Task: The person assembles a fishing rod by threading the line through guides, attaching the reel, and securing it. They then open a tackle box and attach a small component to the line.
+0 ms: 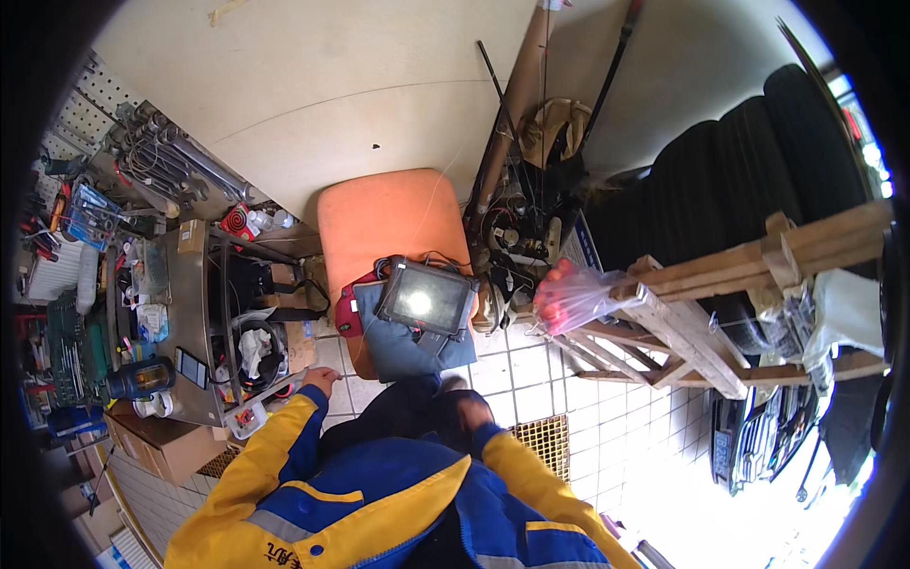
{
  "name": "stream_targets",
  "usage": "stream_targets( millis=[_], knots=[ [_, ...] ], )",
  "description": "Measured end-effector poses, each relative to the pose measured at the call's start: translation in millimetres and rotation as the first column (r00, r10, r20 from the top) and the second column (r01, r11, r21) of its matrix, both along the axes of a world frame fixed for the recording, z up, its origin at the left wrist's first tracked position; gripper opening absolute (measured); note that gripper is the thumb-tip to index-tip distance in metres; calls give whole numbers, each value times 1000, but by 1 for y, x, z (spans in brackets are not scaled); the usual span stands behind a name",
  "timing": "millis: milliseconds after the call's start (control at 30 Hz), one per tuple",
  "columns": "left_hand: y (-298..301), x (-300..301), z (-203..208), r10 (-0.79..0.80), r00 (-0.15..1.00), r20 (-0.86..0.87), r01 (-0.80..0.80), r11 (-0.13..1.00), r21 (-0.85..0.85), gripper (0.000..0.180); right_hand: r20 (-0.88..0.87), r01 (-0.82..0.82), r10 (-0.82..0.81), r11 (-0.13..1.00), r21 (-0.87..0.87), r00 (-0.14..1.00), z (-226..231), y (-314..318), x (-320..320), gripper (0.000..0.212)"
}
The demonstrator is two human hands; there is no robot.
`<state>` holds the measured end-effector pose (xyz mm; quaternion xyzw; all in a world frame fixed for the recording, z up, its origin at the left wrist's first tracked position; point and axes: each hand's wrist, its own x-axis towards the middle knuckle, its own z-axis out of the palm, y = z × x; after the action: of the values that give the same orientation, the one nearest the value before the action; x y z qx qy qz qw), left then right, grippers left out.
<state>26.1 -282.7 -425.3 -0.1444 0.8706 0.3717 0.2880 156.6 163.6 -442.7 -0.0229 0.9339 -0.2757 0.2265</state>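
White tiles (500, 368) below; far tablet (431, 296) already set on blue cloth (393, 356); left hand (322, 379) and right hand (475, 412) off it; I can't tell their grips.

Chair (389, 213): orange. Tablet (427, 298): black rim. Cushion (400, 358): blue-grey. Jacket (374, 512): yellow and blue. Floor (517, 375): white, dark grid lines.

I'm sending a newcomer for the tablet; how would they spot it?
Find the orange chair by the wall. On it lies blue fabric, with the tablet on top. Its black frame and bright screen glare set it apart from the fabric.
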Motion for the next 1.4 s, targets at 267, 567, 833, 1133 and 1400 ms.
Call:
stream_targets(
  millis=[267,567,833,1133,1400],
  knots=[
    [34,-12,32,333,821,463,-504,804,316,24,725,957,-654,289,-24,215,-25,-3,113,57],
    [27,50,114,374,715,590,-687,529,497,26,310,522,-442,813,-258,842,25,-108,127,38],
    [-29,72,142,370,833,411,-542,694,474,25,542,624,-507,780,-41,670,26,-188,33,71],
    [-63,60,138,388,821,418,-569,608,553,26,333,637,-599,771,-4,728,-63,-230,-105,67],
    [-51,67,123,332,825,457,-548,664,508,24,24,618,-635,741,-263,772,-106,-262,-171,65]
  ],
)
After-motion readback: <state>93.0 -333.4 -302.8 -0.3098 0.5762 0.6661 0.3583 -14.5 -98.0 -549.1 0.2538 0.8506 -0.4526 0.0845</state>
